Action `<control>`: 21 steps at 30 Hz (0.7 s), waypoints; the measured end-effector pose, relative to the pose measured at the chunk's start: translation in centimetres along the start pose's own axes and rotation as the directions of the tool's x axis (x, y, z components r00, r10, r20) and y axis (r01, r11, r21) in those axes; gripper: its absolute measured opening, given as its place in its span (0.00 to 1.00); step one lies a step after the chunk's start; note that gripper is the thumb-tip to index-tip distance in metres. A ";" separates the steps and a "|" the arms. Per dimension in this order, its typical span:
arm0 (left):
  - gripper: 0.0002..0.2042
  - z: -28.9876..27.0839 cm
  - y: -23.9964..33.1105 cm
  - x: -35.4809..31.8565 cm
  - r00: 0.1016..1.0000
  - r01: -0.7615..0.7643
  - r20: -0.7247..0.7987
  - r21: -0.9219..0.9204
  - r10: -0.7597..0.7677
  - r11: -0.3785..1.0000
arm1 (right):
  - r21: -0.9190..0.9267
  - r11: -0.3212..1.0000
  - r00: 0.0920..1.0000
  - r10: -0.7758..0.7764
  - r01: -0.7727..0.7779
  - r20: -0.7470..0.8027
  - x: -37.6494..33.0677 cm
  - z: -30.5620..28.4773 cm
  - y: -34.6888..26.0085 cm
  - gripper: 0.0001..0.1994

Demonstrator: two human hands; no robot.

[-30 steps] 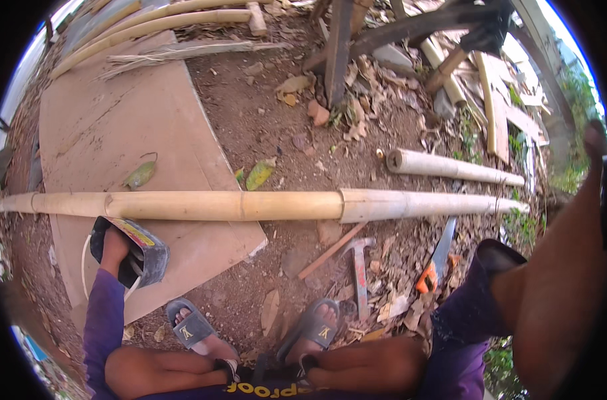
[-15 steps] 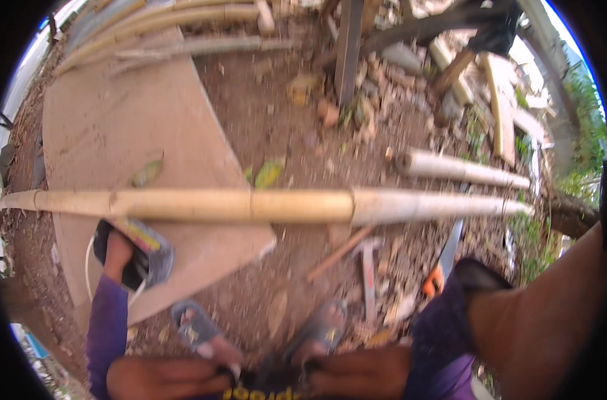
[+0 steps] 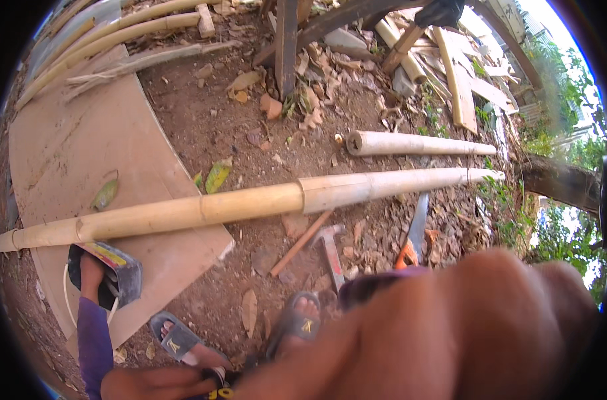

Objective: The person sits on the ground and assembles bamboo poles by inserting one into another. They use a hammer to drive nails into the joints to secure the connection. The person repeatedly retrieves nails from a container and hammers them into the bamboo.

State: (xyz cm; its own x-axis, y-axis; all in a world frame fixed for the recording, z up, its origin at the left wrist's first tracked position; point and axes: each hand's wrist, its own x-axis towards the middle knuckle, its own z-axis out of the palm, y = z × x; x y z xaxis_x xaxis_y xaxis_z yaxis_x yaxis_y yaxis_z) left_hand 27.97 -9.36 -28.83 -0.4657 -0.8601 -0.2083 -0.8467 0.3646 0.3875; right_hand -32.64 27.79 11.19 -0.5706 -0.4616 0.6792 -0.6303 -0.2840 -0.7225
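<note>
My left hand (image 3: 92, 275) reaches down into a dark cut-open plastic container (image 3: 127, 277) with a yellow and red label and a thin pale handle. Its fingers are hidden inside. Just beyond the container, a long bamboo pole (image 3: 250, 204) lies across the scene, its left part over a brown board (image 3: 90, 153). My right hand (image 3: 497, 300) is raised very close at the lower right, large and blurred. How its fingers are held does not show. Past it lie a claw hammer (image 3: 330, 255), a thin wooden stick (image 3: 302, 243) and a handsaw (image 3: 418, 223) with an orange handle.
A shorter bamboo piece (image 3: 420, 144) lies beyond the long pole. Dark wooden posts (image 3: 286, 50) stand at the back, near scrap planks (image 3: 453, 80). More bamboo poles (image 3: 127, 30) and a wooden mallet (image 3: 205, 21) lie at far left. My sandalled feet (image 3: 187, 340) are at the bottom.
The view has shifted and turned, so the pole now slants up to the right. My right arm has swung inward and covers more of the lower right. My left hand stays in the container.
</note>
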 end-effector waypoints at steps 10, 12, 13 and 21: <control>0.09 -1.2 3.9 0.9 0.961 -0.075 -0.270 -0.026 0.065 0.997 | -0.066 0.997 0.975 -0.060 0.047 -0.213 -3.8 -4.2 0.4 0.18; 0.09 -0.7 3.1 0.2 0.983 -0.043 -0.181 -0.060 0.032 0.997 | -0.124 0.992 0.974 -0.051 0.023 -0.222 -4.7 -5.1 -0.1 0.18; 0.09 -0.5 2.7 0.3 0.983 -0.036 -0.181 -0.011 0.034 0.999 | -0.126 0.992 0.971 -0.059 0.030 -0.232 -4.9 -5.3 0.0 0.18; 0.09 -0.7 2.8 -0.2 0.978 -0.057 -0.200 0.020 0.060 0.998 | -0.147 0.988 0.958 -0.078 0.038 -0.277 -5.3 -6.1 -0.1 0.18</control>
State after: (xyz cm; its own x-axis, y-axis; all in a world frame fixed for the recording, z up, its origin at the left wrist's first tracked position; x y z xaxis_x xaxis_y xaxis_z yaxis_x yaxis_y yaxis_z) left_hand 25.90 -8.41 -27.12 -0.4552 -0.8904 -0.0012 -0.8236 0.4205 0.3806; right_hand -32.75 35.45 8.44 -0.6432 -0.1875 0.7424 -0.7220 -0.1741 -0.6696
